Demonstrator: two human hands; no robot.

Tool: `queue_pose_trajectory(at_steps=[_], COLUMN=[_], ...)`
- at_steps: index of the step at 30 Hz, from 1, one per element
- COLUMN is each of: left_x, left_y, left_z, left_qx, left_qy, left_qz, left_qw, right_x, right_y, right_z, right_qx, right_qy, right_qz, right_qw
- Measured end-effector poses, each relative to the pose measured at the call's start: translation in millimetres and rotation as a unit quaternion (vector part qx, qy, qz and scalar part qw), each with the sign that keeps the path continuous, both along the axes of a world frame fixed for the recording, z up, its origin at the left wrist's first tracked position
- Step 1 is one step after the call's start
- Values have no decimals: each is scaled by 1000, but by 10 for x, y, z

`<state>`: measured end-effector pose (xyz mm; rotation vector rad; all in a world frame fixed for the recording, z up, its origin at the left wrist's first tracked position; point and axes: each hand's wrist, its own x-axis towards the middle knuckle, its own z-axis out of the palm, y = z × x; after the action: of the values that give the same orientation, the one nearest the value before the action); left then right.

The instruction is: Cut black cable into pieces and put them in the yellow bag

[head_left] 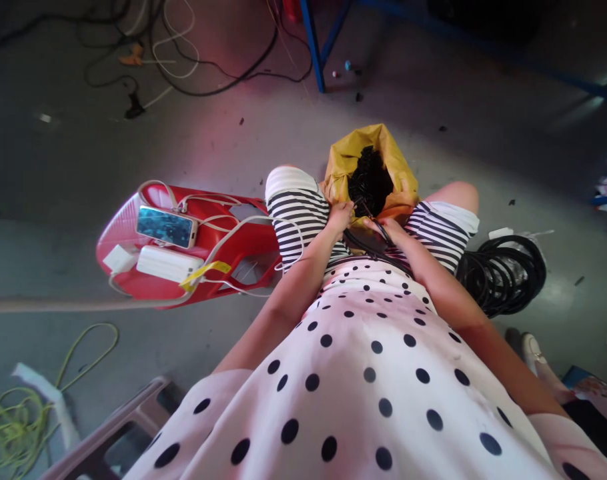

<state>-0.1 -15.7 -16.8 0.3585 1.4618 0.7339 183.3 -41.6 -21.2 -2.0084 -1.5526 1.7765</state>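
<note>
A yellow bag (pixel 344 165) stands open between my knees, filled with black cable pieces (pixel 369 180). My left hand (pixel 340 217) rests at the bag's near edge with its fingers closed on a thin black cable. My right hand (pixel 387 230) lies just to the right of it on my lap, fingers curled round the same black cable (pixel 359 241), which loops across my striped shorts. Both hands nearly touch each other.
A red plastic stool (pixel 133 283) at my left carries a phone (pixel 165 227), a white power bank (pixel 164 264) and white leads. A coil of black cable (pixel 503 273) lies on the floor at my right. Green wire (pixel 13 420) is bunched at lower left. Blue frame legs (pixel 313 47) stand ahead.
</note>
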Motion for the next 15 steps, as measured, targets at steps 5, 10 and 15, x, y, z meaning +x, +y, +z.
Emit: queue_pose_trajectory(at_steps=[5, 10, 15], left_x=[5, 10, 19], left_y=[-36, -49, -56], left_z=[44, 43, 42], left_qx=[-1, -14, 6], left_qy=[-1, -31, -19], left_qz=[-26, -23, -29], left_qw=[1000, 999, 999], right_x=[-13, -32, -35], right_y=[-16, -30, -26], right_z=[19, 36, 53], right_qx=[-7, -6, -9], right_qy=[22, 12, 24], right_qz=[6, -3, 1], right_qw=[1000, 1000, 1000])
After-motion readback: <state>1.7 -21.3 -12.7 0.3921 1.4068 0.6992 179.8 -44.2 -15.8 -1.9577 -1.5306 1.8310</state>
